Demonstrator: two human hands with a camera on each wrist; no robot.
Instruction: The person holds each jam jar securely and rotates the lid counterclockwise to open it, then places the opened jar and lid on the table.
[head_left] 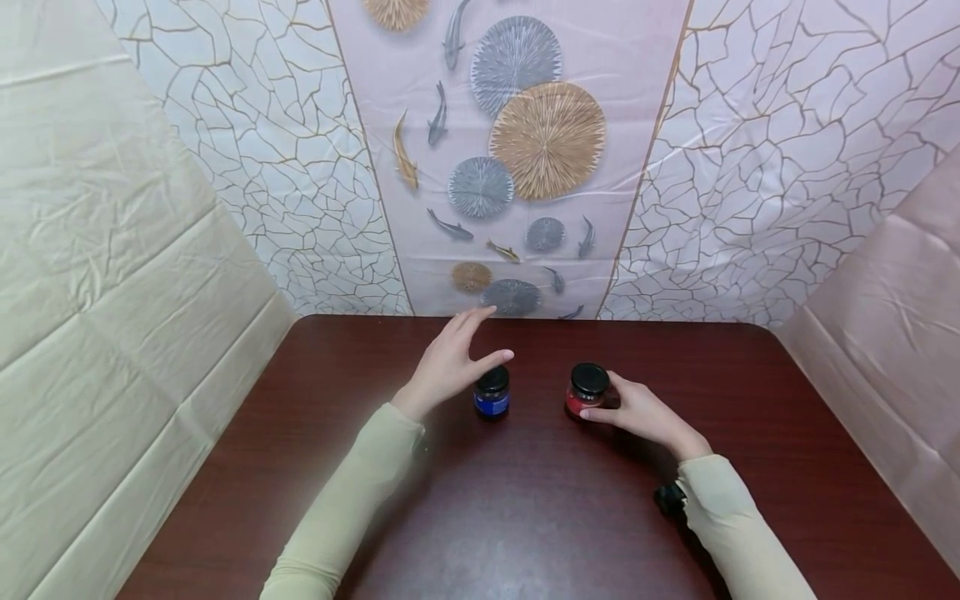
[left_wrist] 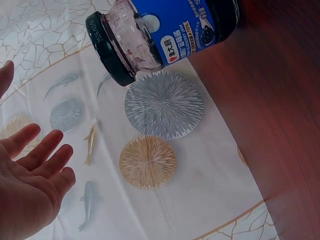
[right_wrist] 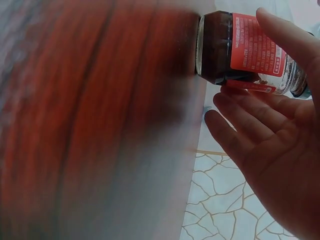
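A glass jar with a red label (head_left: 576,402) and a black lid stands upright on the table, right of centre. My right hand (head_left: 645,411) is around it from the right, thumb over the label and fingers on the far side. In the right wrist view, the thumb lies across the red label (right_wrist: 255,47), and the loosely bent fingers (right_wrist: 245,117) come up to the jar's other side. A blue-labelled jar (head_left: 492,405) with a black lid stands to the left. Over and beside it my left hand (head_left: 448,357) is spread, thumb apart from the fingers, holding nothing.
Both jars stand on a dark red-brown table (head_left: 510,517). A patterned cloth backdrop (head_left: 480,250) hangs behind its far edge, with pale cloth (head_left: 150,333) along the left and more on the right. A small black object (head_left: 670,499) shows beside the right cuff.
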